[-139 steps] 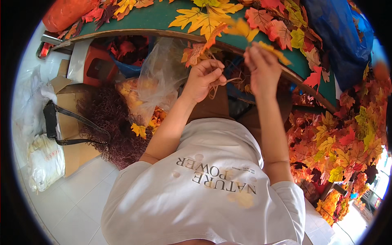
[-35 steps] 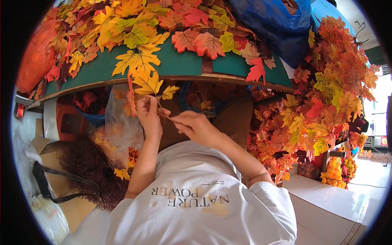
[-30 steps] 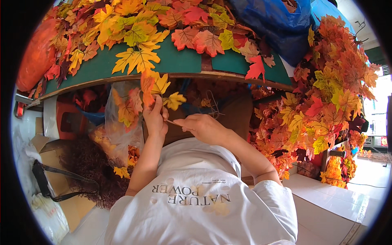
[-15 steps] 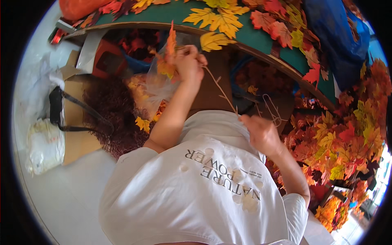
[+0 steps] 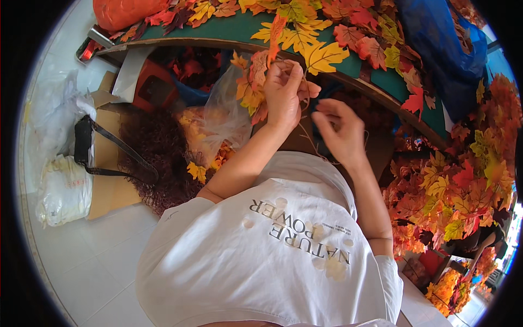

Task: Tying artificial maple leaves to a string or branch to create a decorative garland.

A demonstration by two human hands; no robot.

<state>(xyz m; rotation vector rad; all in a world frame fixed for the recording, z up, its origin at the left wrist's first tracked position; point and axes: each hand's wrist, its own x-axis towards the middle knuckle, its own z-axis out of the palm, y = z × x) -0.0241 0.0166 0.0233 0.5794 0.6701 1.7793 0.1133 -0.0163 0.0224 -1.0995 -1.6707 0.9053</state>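
Observation:
My left hand (image 5: 284, 95) is closed around the thin brown stem of an artificial maple-leaf garland, just below the table edge. Orange and yellow leaves (image 5: 252, 82) of the garland hang beside its wrist, and a reddish one stands up above its fingers. A bare length of the stem (image 5: 306, 131) dangles below the hand toward my lap. By my left fingertips, a yellow maple leaf (image 5: 326, 57) overlaps the table edge; whether it is joined to the stem, I cannot tell. My right hand (image 5: 344, 131) is just right of the left, thumb and fingers apart, nothing visible in them.
Loose leaves lie on the green tabletop (image 5: 229, 28). A blue plastic bag (image 5: 441, 60) stands at far right, above a big heap of autumn leaves (image 5: 447, 191). To the left are a cardboard box (image 5: 109, 191), dark curly strands (image 5: 158, 158) and a clear plastic bag (image 5: 220, 109).
My right hand has let go of the stem's lower part and risen toward the left hand. My left hand has shifted right with the garland. The yellow leaf at the edge now lies farther right.

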